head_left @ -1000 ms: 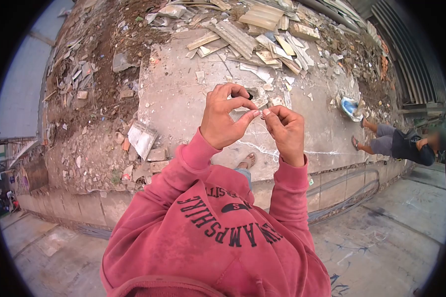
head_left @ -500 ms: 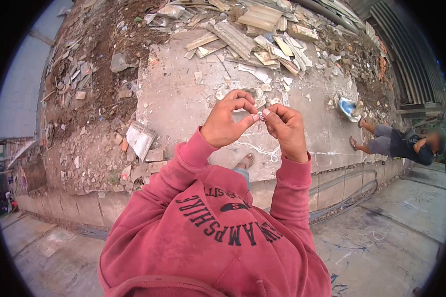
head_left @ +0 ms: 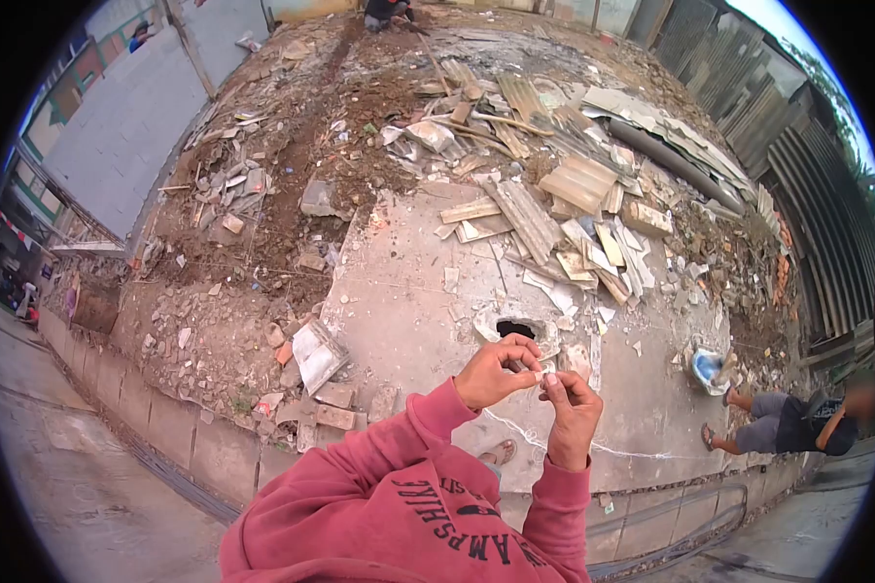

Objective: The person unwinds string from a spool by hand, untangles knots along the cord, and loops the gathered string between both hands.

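My left hand (head_left: 497,375) and my right hand (head_left: 574,410) meet in front of my chest, fingertips almost touching. Thumb and fingers of each pinch a small bit of white string between them; its exact shape is too small to make out. Loose white string (head_left: 632,453) trails over the concrete slab (head_left: 408,291) below and stretches to the right. Beyond my hands, a hole (head_left: 515,330) with a rough pale rim opens in the slab.
Broken corrugated sheets (head_left: 525,219) and rubble pile up ahead. A blue-lined sack (head_left: 707,366) lies at right beside a person (head_left: 797,423) in shorts. Another person (head_left: 387,12) crouches far off. Bricks (head_left: 335,417) lie at left, and a low block wall edges the slab.
My view has tilted up, bringing more of the rubble, the hole and the far person into sight. Both hands appear lower in view and stay pinched together on the string.
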The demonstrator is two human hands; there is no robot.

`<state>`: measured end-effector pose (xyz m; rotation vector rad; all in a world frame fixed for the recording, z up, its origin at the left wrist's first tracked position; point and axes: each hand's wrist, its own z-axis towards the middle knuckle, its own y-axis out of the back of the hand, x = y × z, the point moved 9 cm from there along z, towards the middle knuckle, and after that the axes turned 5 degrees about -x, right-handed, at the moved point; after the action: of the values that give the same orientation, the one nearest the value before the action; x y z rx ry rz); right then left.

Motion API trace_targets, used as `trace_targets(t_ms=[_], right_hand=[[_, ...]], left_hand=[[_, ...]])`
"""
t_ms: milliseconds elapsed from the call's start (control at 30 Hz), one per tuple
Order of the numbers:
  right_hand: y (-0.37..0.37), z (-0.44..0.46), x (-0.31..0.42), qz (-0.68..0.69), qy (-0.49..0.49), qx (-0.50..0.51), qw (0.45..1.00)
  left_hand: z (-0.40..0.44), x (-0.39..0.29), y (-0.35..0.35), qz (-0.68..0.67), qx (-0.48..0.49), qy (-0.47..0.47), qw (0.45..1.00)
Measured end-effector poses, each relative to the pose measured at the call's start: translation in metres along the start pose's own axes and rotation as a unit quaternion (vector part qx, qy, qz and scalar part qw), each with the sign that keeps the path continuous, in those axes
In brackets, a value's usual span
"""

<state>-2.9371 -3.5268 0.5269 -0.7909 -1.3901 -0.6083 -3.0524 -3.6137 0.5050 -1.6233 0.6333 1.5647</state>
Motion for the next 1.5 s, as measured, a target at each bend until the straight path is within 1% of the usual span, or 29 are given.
trace_targets(t_ms=[33,100,133,167,233,300,333,367,400,433,467,533,567,633,667,700,767,900,967,1000,1067,1100,1167,1233,1300,1333,1400,1433,1500], right_hand=[[-0.004,0.002,0.001,0.005,0.015,0.013,1.0],[-0.002,0.003,-0.01,0.004,-0.026,0.006,1.0],[-0.003,0.004,-0.011,0.003,-0.02,0.01,1.0],[-0.003,0.006,-0.012,-0.02,-0.01,0.002,1.0],[-0.005,0.008,-0.011,-0.043,0.003,-0.005,0.999],[0.0,0.012,-0.007,-0.124,0.034,-0.047,0.991],[0.0,0.012,-0.004,-0.135,0.065,-0.052,0.987],[0.001,0.013,-0.003,-0.136,0.065,-0.052,0.987],[0.001,0.016,-0.007,-0.101,0.037,-0.042,0.993],[0.002,0.016,-0.012,-0.065,0.007,-0.033,0.997],[0.002,0.017,-0.012,-0.067,0.006,-0.035,0.997],[-0.019,0.017,-0.023,-0.071,-0.051,0.07,0.994],[-0.021,0.015,-0.025,-0.071,-0.052,0.069,0.994],[-0.027,0.012,-0.036,0.015,-0.098,0.075,0.992],[-0.023,0.014,-0.041,0.044,-0.098,0.058,0.993],[-0.021,0.014,-0.043,0.044,-0.098,0.058,0.993],[-0.019,0.016,-0.04,0.001,-0.05,0.05,0.997],[-0.006,0.021,-0.049,-0.018,-0.057,0.022,0.998],[0.012,0.02,-0.061,0.035,-0.124,-0.06,0.99],[0.014,0.02,-0.06,0.035,-0.125,-0.062,0.99],[0.025,0.018,-0.064,0.097,-0.167,-0.112,0.975],[0.03,0.02,-0.066,0.095,-0.172,-0.116,0.974],[0.034,0.026,-0.07,0.199,-0.173,-0.099,0.96],[0.034,0.03,-0.058,0.207,-0.178,-0.111,0.956],[0.039,0.037,-0.046,0.264,-0.135,-0.127,0.947],[0.045,0.038,-0.043,0.261,-0.136,-0.141,0.945],[0.056,0.046,-0.029,0.288,-0.094,-0.159,0.94],[0.06,0.049,-0.027,0.289,-0.092,-0.159,0.94],[0.077,0.054,-0.021,0.334,-0.066,-0.185,0.922]], left_hand=[[0.001,0.006,0.002,-0.02,-0.008,0.024,0.999],[0.001,0.005,0.004,-0.009,-0.022,0.006,1.0],[0.002,0.007,0.005,-0.002,-0.03,0.004,1.0],[0.004,0.013,0.007,-0.002,-0.031,-0.002,1.0],[0.008,0.028,0.012,-0.057,-0.021,0.014,0.998],[0.01,0.018,0.019,-0.074,-0.007,-0.002,0.997],[0.011,0.024,0.021,-0.103,0.005,0.045,0.994],[0.01,0.031,0.02,-0.133,0.017,0.093,0.987],[0.01,0.029,0.022,-0.134,0.017,0.091,0.987],[0.011,0.024,0.03,-0.071,-0.007,0.056,0.996],[0.011,0.019,0.034,-0.008,-0.03,0.023,0.999],[0.014,0.019,0.033,0.014,-0.016,0.007,1.0],[0.013,0.017,0.031,0.035,-0.003,-0.008,0.999],[0.013,0.015,0.032,0.033,-0.019,-0.011,0.999],[0.012,0.014,0.034,0.031,-0.036,-0.015,0.999],[0.012,0.013,0.032,0.031,-0.035,-0.015,0.999],[0.012,0.023,0.042,-0.055,-0.103,0.045,0.992],[0.014,0.023,0.048,-0.077,-0.135,0.041,0.987],[0.014,0.03,0.053,-0.201,-0.165,0.073,0.963],[0.013,0.027,0.055,-0.201,-0.164,0.074,0.963],[0.016,0.016,0.066,-0.264,-0.172,0.052,0.948],[0.018,0.014,0.067,-0.264,-0.172,0.059,0.947],[0.02,0.007,0.071,-0.306,-0.189,0.047,0.932],[0.02,0.004,0.069,-0.37,-0.198,0.081,0.904],[0.028,0.007,0.077,-0.378,-0.193,0.055,0.904],[0.03,0.006,0.077,-0.381,-0.187,0.067,0.903],[0.033,-0.015,0.086,-0.352,-0.215,0.059,0.909],[0.035,-0.021,0.089,-0.352,-0.213,0.058,0.91],[0.039,-0.041,0.09,-0.358,-0.173,0.014,0.917]])
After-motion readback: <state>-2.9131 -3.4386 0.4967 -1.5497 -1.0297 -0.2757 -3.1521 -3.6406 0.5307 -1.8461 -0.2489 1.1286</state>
